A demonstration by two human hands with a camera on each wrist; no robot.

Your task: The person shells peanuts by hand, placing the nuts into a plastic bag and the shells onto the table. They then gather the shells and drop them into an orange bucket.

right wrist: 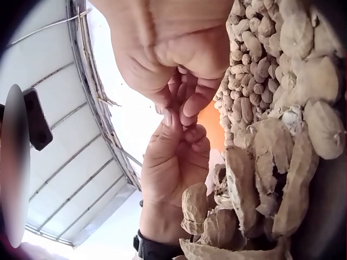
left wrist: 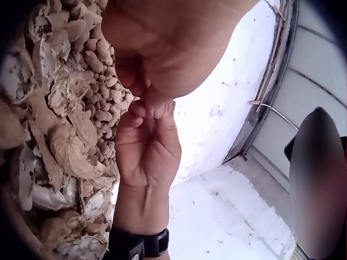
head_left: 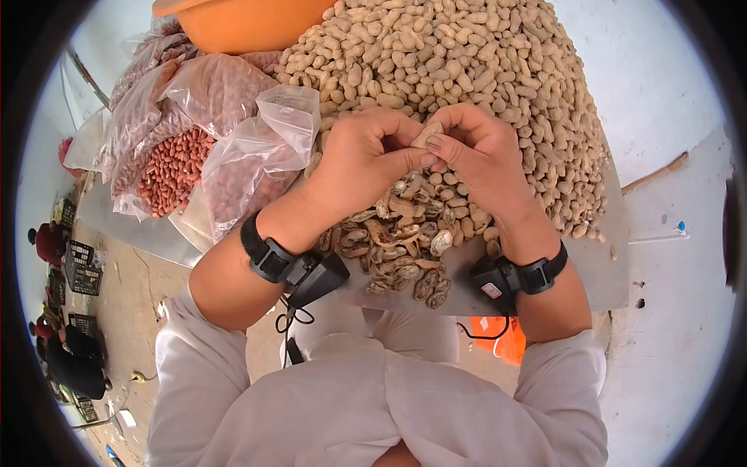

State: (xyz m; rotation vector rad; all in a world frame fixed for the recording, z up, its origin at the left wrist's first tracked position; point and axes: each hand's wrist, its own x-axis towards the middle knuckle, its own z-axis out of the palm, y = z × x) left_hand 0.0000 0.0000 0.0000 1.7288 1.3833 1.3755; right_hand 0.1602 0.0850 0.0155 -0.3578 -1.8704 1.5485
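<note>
In the head view a peanut in its shell (head_left: 427,135) is pinched between both hands, above a heap of unshelled peanuts (head_left: 467,54). My left hand (head_left: 364,149) grips it from the left with thumb and curled fingers. From the other side my right hand (head_left: 489,159) pinches it, thumb tips close together. Fingers hide most of the peanut in both wrist views. Cracked peanut shells (head_left: 389,241) lie in a loose pile just below the hands, near the table's front edge. Close up, broken shells (right wrist: 265,179) fill the lower right of the right wrist view.
Clear plastic bags (head_left: 226,93) of shelled nuts stand at the left, one showing red peanut kernels (head_left: 175,167). Behind them is an orange basin (head_left: 249,23). The metal table (head_left: 603,272) ends close to the person's lap. Black crates (head_left: 82,268) and people appear far left.
</note>
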